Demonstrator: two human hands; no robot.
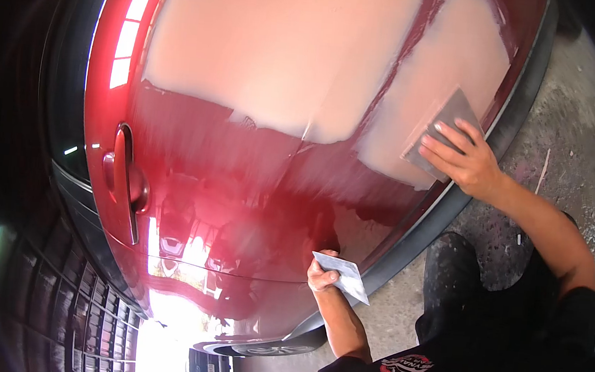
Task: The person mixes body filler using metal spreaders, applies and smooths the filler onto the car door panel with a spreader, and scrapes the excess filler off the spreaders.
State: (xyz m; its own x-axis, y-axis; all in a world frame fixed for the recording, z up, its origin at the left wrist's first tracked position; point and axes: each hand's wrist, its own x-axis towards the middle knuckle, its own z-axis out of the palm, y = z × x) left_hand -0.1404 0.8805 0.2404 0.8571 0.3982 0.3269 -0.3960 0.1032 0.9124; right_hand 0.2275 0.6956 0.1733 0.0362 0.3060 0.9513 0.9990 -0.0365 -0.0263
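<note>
Both grips are full: at the glossy red metal car door, the right hand flattens a grey rectangular pad on smooth beige coating, I'd say for even pressure; the left hand holds a thin pale plate, perhaps for reach.

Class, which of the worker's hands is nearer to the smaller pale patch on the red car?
The right. The right hand holds a grey spreader over the patch; the left hand is farther off, lower in the picture, holding a pale plate before red paint.

Free air over red door panel, handle jutting out
</note>
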